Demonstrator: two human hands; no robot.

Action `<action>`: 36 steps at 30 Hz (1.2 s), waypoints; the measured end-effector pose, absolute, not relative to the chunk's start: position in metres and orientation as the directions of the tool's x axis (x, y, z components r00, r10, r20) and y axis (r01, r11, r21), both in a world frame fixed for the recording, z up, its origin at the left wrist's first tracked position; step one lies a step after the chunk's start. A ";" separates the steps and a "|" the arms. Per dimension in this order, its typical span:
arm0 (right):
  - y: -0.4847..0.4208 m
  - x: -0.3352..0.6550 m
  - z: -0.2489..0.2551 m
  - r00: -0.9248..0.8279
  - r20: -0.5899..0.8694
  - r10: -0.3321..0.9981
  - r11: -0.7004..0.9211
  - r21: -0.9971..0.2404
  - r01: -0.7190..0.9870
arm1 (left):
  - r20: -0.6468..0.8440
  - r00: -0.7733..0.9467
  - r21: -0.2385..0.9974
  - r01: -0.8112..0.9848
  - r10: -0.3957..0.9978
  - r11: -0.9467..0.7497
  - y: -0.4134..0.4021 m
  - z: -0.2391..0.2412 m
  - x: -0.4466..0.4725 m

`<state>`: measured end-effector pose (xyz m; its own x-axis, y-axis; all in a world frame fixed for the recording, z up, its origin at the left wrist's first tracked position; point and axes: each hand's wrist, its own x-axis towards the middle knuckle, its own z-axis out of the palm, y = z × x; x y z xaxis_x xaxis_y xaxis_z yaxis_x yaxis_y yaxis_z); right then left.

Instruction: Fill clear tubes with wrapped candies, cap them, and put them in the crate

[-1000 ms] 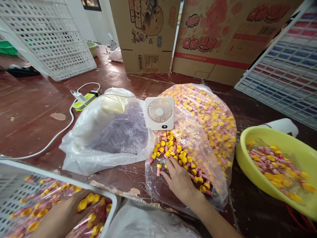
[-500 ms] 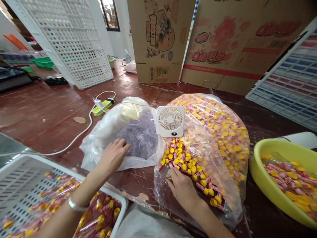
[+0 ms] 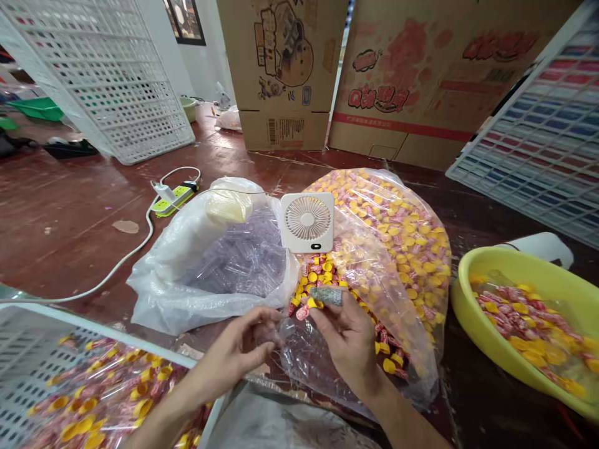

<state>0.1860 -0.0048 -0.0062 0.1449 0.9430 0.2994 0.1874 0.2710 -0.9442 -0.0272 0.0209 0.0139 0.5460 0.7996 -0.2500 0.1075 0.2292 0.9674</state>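
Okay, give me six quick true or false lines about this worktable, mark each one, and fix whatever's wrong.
1. The fan stands to the right of the clear tubes. True.
2. The fan is black. False: it is white.
3. The right hand holds a capped piece. True.
4. That piece's cap is green. False: it is yellow.
5. The basin is to the right of the fan. True.
6. The basin is upside down. False: it is upright, with capped pieces inside.

Soft glare coats the tabletop (image 3: pixel 93 181); edges stretch
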 end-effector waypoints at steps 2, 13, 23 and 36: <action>-0.004 0.185 -0.003 0.094 0.341 0.935 0.305 -0.912 0.272 | -0.287 0.610 0.934 0.005 0.739 0.358 0.007 0.010 -0.011; -0.009 0.193 0.006 -0.231 0.384 0.894 0.448 -0.798 0.403 | -0.218 0.589 0.860 -0.262 0.778 0.439 -0.005 -0.002 0.005; -0.009 0.178 -0.008 -0.372 0.497 0.784 0.602 -0.462 0.651 | -0.212 0.552 0.918 -0.171 0.806 0.358 0.012 -0.002 0.019; -0.014 0.260 -0.036 -0.173 0.125 0.977 0.191 -0.157 0.969 | -0.164 0.236 -0.127 0.958 0.958 -0.258 0.123 -0.001 -0.051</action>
<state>0.2596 -0.0140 -0.0356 -0.1728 0.9769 0.1254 0.9689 0.1915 -0.1569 -0.0506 0.1231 -0.0013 0.2360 0.9579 -0.1636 0.9579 -0.2577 -0.1267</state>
